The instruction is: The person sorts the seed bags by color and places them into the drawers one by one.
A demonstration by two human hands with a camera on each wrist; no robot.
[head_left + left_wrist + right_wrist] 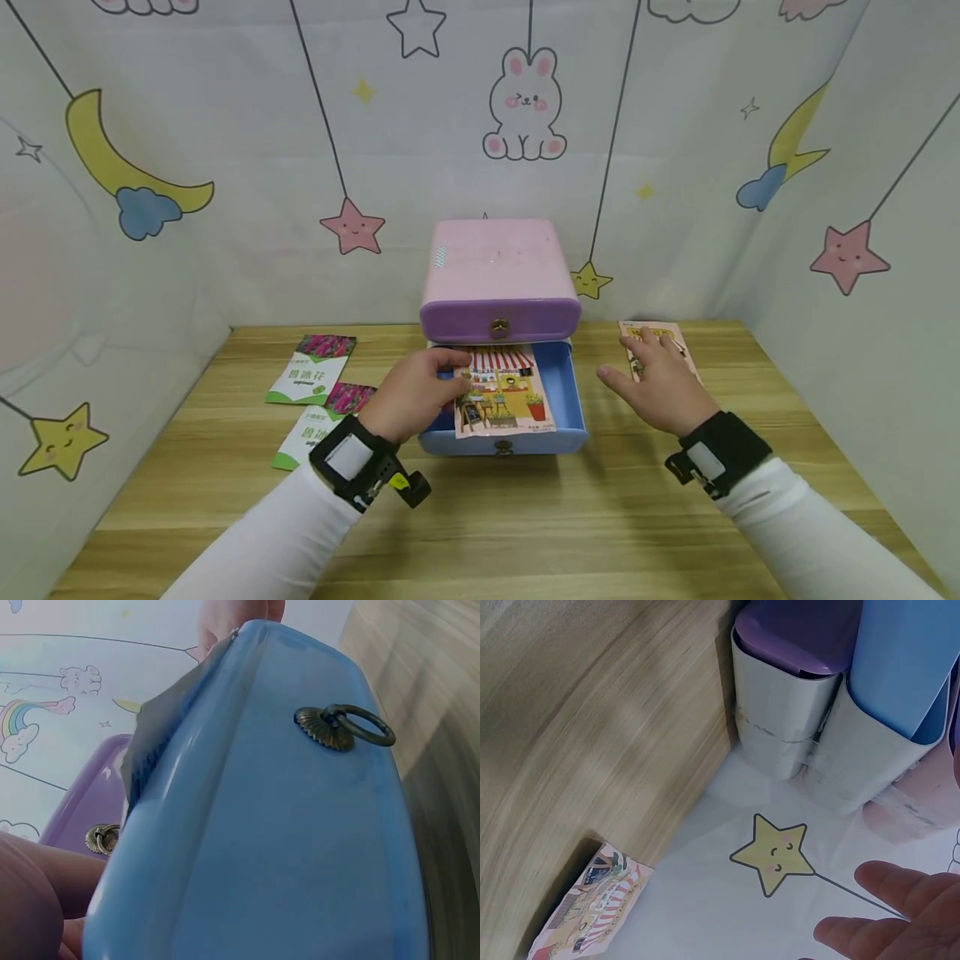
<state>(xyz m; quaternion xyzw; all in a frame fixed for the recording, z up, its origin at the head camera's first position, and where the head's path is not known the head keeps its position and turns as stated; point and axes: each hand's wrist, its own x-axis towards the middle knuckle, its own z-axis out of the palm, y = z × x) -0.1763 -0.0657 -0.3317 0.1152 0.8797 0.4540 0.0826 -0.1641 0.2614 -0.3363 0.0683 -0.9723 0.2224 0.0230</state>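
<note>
A pink packet printed with a striped-awning shop lies over the pulled-out blue drawer, its lower end at the drawer's front rim. My left hand pinches the packet's left edge between thumb and fingers. In the left wrist view, the packet's grey underside rises above the blue drawer front. My right hand reaches out with spread fingers over a similar pink packet at the back right of the table. That packet also shows in the right wrist view, apart from the fingers.
Above the blue drawer is a pink case with a closed purple drawer. Two green-and-white flower packets overlap on the wooden table at left. A white printed curtain stands behind the table. Ring pulls jut from the drawer fronts.
</note>
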